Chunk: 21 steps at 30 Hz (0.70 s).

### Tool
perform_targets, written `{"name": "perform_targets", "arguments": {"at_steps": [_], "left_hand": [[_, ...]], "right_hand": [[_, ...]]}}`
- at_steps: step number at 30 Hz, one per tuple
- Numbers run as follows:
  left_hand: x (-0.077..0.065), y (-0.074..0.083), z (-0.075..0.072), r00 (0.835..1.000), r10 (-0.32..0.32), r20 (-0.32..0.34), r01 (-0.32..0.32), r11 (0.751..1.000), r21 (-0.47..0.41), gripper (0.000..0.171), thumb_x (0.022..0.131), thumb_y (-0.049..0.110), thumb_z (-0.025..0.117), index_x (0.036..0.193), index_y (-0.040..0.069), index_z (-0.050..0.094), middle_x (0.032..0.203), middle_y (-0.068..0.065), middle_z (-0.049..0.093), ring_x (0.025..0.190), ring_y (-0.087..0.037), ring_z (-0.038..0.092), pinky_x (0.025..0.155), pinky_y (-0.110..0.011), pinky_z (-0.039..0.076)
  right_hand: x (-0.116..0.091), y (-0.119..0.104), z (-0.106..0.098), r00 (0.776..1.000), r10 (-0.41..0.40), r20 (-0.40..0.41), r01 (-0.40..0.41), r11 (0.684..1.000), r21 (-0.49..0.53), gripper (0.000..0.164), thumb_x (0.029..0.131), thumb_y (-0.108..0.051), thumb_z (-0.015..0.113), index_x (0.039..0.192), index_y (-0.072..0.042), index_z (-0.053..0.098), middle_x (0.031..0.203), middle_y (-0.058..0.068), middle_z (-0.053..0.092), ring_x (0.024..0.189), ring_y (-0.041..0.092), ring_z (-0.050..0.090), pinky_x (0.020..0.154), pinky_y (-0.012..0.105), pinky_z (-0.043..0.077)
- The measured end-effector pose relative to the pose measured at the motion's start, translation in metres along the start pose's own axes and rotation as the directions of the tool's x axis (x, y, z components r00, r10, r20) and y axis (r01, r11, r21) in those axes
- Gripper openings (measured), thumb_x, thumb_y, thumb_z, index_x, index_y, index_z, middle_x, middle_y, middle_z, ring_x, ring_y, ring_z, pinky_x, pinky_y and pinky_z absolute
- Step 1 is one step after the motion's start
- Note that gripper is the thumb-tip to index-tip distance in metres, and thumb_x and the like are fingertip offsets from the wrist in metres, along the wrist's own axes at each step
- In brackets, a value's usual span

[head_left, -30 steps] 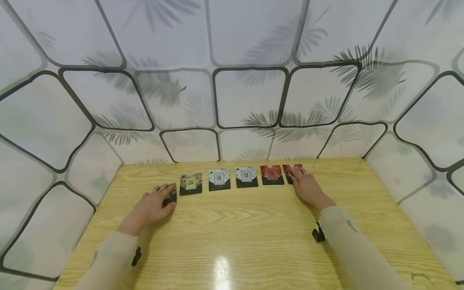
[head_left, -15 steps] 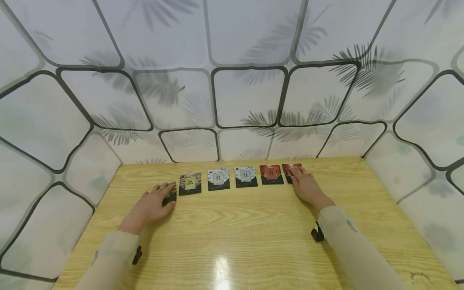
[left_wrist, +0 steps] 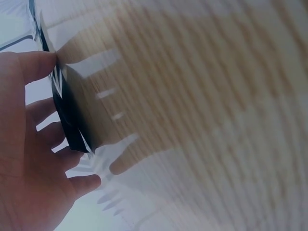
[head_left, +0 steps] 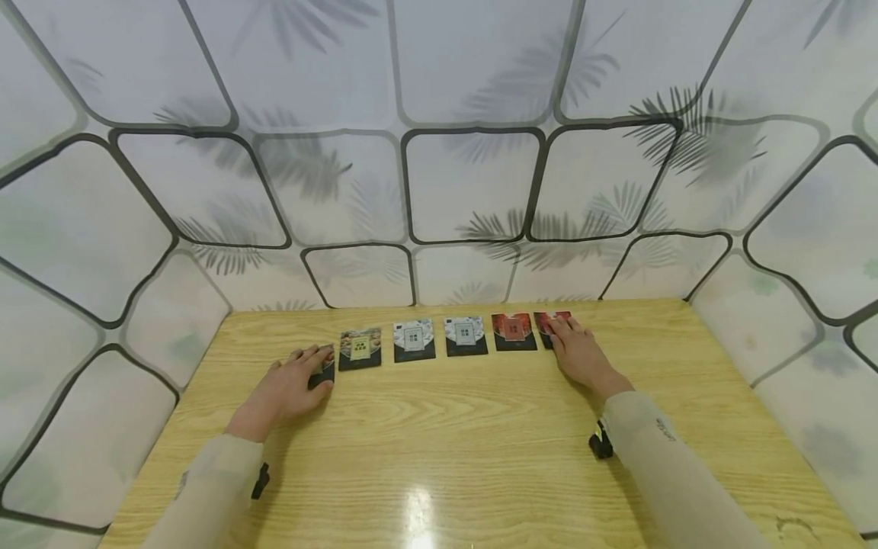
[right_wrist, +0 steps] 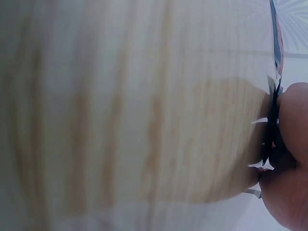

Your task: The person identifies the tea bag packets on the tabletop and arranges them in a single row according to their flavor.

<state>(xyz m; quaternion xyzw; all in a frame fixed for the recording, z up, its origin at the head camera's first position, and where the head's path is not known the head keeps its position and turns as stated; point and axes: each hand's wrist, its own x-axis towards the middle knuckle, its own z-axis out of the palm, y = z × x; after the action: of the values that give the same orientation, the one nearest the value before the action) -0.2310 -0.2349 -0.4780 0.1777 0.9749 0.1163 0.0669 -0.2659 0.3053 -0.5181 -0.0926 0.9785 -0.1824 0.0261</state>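
Note:
Several flat packets lie in a row along the back of the table. My left hand (head_left: 284, 393) rests over the leftmost dark packet (head_left: 325, 375), fingers spread across it and thumb at its near right corner. In the left wrist view this packet (left_wrist: 71, 115) shows edge-on beside the thumb and fingertips. At the other end, the fingers of my right hand (head_left: 583, 360) lie on the rightmost red packet (head_left: 546, 320), covering its right part. The right wrist view catches this packet (right_wrist: 273, 120) as a thin dark edge next to the hand (right_wrist: 293, 130).
Between the hands lie a yellow-green packet (head_left: 360, 348), a white packet (head_left: 414, 340), a second white packet (head_left: 466, 335) and a red packet (head_left: 514, 332). They sit on a wood-grain table (head_left: 425, 427). A patterned fabric wall (head_left: 473, 183) rises behind and at both sides.

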Motion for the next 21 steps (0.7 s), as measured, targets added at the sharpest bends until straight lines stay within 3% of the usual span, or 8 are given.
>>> {"name": "perform_targets", "arguments": {"at_steps": [10,21], "left_hand": [[0.0000,0.0011,-0.0027,1.000,0.005,-0.012,-0.005,1.000,0.009,0.064,0.107,0.036,0.059,0.161,0.006,0.043,0.162,-0.032,0.041,0.146,-0.060,0.039,0.111,-0.083,0.031],[0.0079,-0.0037,-0.0049,0.999,-0.035,0.026,0.033,0.997,0.071,0.060,0.108,0.029,0.055,0.162,0.006,0.042,0.164,-0.030,0.039,0.149,-0.056,0.037,0.112,-0.083,0.029]], "right_hand": [[-0.0007,-0.0025,-0.0023,1.000,-0.001,-0.008,0.001,1.000,-0.002,0.052,0.116,-0.019,0.034,0.161,0.007,0.034,0.166,0.034,0.030,0.156,0.055,0.021,0.125,0.074,0.019],[-0.0026,-0.0048,-0.0035,1.000,-0.007,-0.017,0.007,1.000,0.005,0.052,0.116,-0.019,0.034,0.160,0.008,0.035,0.165,0.034,0.033,0.156,0.055,0.023,0.125,0.073,0.020]]}}
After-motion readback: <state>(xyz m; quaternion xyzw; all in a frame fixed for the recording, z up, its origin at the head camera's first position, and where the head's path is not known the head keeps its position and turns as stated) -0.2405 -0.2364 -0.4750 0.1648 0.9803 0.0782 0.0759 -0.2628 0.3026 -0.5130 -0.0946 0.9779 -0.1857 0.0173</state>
